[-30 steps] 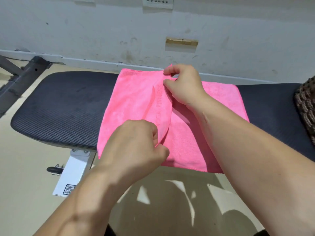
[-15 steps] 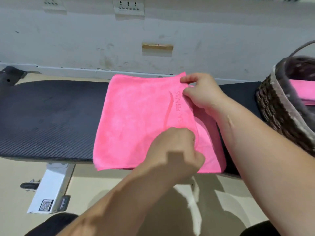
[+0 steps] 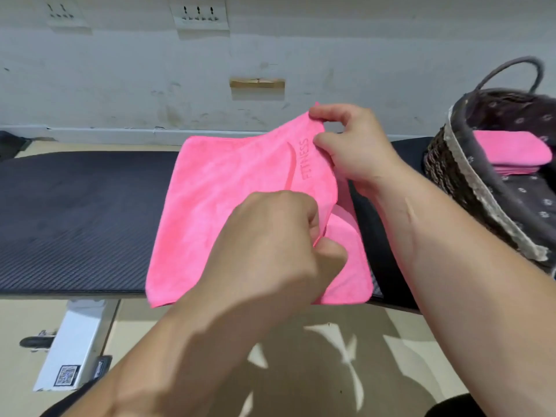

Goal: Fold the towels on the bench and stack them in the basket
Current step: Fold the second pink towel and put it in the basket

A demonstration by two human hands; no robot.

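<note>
The far wall [image 3: 361, 40] is off-white, scuffed and stained, and the marks are thickest low down. Two white socket plates sit high on it, the left socket plate [image 3: 61, 13] and, to its right, a second socket plate [image 3: 198, 12]. The top edge of the view cuts both. Lower and further right, a small tan slot [image 3: 257, 83] is set into the plaster. A pale skirting strip [image 3: 90, 133] runs along the wall's foot. The beige floor [image 3: 18, 320] nearby shows bright patches of light [image 3: 403, 353] among shadows.
</note>
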